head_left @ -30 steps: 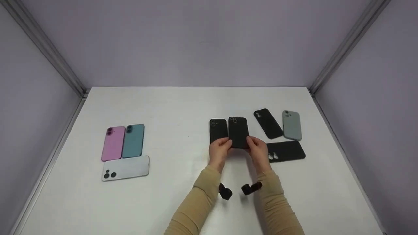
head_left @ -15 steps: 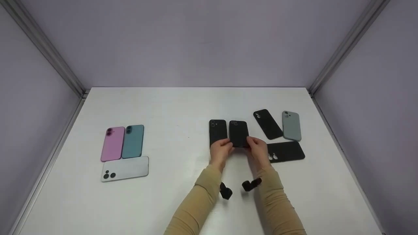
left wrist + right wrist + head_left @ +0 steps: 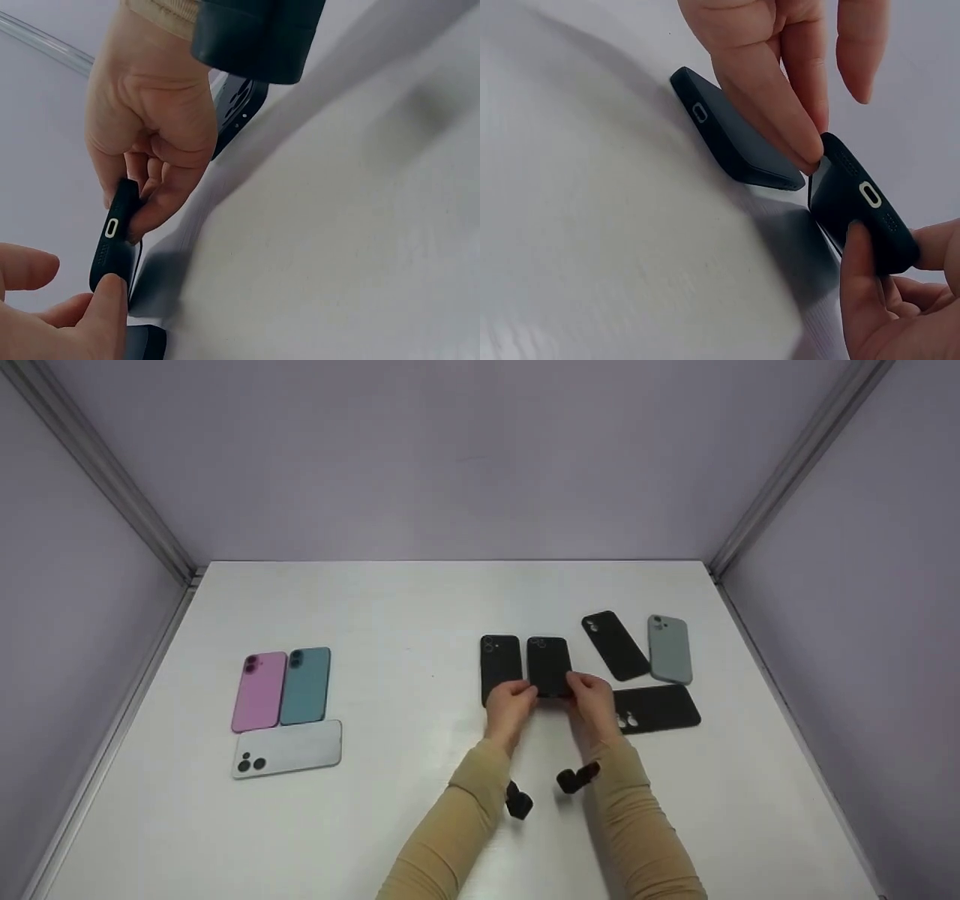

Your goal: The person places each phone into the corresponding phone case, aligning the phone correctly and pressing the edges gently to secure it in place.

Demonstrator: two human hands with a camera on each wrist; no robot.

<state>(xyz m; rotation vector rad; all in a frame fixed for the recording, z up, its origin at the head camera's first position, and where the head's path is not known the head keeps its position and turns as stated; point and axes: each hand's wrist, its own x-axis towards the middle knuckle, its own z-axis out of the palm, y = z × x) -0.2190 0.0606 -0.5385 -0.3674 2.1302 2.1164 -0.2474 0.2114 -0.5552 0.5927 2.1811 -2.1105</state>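
Note:
Both hands pinch the near end of a phone in a black case (image 3: 549, 664): my left hand (image 3: 510, 712) at its left corner, my right hand (image 3: 595, 709) at its right corner. That near end is raised off the table, and the charging-port cutout shows in both wrist views. In the right wrist view, my right thumb (image 3: 859, 255) lies against the case (image 3: 874, 214), while the left fingertips meet its opposite corner. Just left of it, another black-cased phone (image 3: 501, 660) lies on the table, its near edge partly behind my left hand.
Right of the hands lie two black cases (image 3: 616, 645) (image 3: 664, 709) with camera cutouts and a grey-green one (image 3: 670, 649). On the left are a pink phone (image 3: 259, 694), a teal phone (image 3: 306, 686) and a white phone (image 3: 292, 748). Walls enclose the white table (image 3: 405, 825).
The held phone's far, camera end has dropped toward the table and it now appears more tilted. Both hands keep their pinch, with only a slight shift of the left hand to the right.

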